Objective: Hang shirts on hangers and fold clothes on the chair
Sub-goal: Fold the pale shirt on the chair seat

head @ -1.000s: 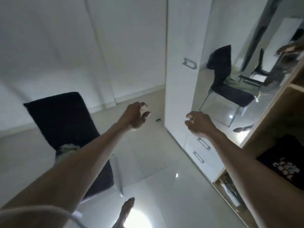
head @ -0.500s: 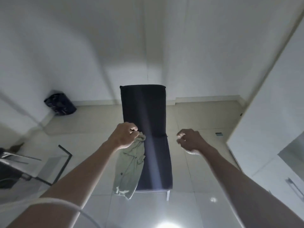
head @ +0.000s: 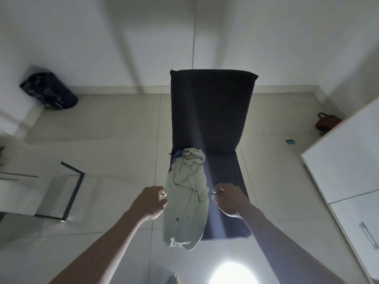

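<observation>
A dark fabric chair stands in the middle of the head view, facing me. A crumpled pale green shirt lies along the left side of its seat and hangs over the front edge. My left hand hovers at the shirt's left edge with its fingers half curled and nothing held. My right hand is just right of the shirt, over the seat, fingers likewise loosely curled and empty. No hanger is in view.
A dark bag sits in the back left corner. A glass table with a dark frame is on the left. A white wardrobe fills the right side, with a reddish bag behind it.
The view has swung from the wardrobe to the chair. Both hands have come down and closer to the shirt, one on each side of it.
</observation>
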Action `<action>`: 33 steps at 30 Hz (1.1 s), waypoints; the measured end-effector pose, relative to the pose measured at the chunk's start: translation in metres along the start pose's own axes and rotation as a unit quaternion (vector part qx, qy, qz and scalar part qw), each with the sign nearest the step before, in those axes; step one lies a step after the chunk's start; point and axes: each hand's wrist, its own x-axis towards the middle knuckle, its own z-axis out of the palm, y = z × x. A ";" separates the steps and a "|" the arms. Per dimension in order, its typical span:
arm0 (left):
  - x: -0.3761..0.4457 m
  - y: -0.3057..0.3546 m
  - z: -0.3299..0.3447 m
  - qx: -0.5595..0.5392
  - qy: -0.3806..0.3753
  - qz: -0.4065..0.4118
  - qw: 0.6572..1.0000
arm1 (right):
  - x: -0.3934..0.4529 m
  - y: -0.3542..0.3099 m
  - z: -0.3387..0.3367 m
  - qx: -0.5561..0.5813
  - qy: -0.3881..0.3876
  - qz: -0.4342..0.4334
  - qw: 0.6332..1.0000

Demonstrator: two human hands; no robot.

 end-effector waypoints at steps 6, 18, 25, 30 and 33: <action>0.116 -0.025 0.069 -0.020 -0.037 0.007 0.999 | 0.125 0.027 0.085 -0.036 -0.038 0.008 0.999; 0.261 -0.031 0.145 -0.051 0.052 -0.014 0.997 | 0.249 0.053 0.165 -0.050 0.083 0.022 0.995; 0.255 -0.029 0.125 -0.129 0.089 -0.011 0.988 | 0.237 0.042 0.144 0.038 0.117 0.065 0.990; 0.237 -0.017 0.102 -0.205 0.119 0.000 0.972 | 0.223 0.028 0.120 0.207 0.189 0.036 0.959; 0.223 -0.014 0.088 -0.230 0.142 -0.014 0.963 | 0.212 0.012 0.108 0.238 0.228 0.063 0.942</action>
